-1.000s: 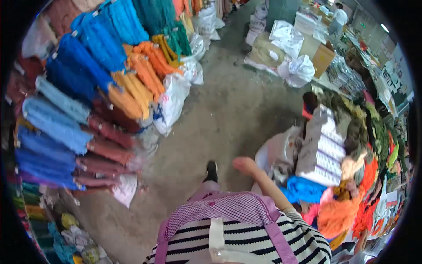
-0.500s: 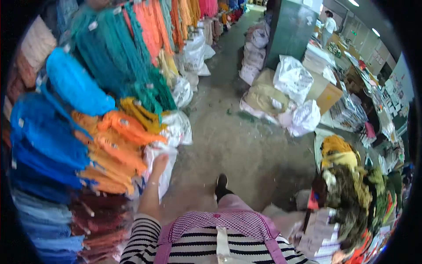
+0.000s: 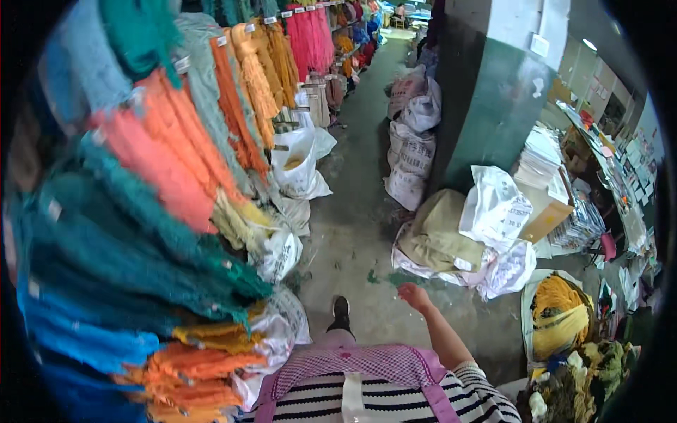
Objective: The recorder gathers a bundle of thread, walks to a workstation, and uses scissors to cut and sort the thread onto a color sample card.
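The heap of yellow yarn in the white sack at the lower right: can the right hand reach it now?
Probably yes. The right hand hangs empty over bare floor, and nothing stands between it and the heap of yellow yarn.

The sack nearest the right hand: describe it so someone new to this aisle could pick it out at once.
Start at the dark green pillar on the aisle's right side. At its foot, past a row of white printed sacks, lies a slumped tan sack, just beyond the right hand. It is the only dull khaki one; the bags around it are white.
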A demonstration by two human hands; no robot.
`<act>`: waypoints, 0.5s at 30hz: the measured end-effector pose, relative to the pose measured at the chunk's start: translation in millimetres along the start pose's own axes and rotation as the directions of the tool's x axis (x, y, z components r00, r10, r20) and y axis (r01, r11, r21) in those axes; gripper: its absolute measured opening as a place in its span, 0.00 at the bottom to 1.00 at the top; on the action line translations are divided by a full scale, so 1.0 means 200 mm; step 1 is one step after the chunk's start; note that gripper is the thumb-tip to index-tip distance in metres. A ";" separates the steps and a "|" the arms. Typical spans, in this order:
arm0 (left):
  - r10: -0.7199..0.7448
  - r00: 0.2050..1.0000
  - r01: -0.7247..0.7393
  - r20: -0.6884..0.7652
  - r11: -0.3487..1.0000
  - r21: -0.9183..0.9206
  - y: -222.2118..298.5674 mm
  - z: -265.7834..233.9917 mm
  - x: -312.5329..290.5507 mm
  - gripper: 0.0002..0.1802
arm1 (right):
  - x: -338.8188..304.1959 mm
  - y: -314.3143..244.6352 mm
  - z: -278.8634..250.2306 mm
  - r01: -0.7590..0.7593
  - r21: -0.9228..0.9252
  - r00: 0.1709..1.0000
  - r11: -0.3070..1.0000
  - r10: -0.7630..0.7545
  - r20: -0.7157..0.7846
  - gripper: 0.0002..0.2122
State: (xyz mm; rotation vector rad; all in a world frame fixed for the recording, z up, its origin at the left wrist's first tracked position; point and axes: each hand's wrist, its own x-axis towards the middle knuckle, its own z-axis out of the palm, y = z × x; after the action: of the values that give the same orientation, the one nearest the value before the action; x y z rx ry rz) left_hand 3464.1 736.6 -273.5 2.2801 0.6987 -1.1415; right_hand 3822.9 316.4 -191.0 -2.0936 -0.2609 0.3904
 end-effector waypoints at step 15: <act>0.605 0.553 -0.746 -0.573 0.666 -0.016 2.29 -2.84 1.62 0.15 | 0.45 1.04 -0.23 -0.660 0.745 0.247 -0.096 0.909 0.336 0.11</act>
State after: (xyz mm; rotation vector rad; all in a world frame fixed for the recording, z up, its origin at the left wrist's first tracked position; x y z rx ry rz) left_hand 4248.5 822.3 -151.4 2.2836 0.0510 -0.0240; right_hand 3930.4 203.3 -361.2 -1.0175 1.3386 0.7273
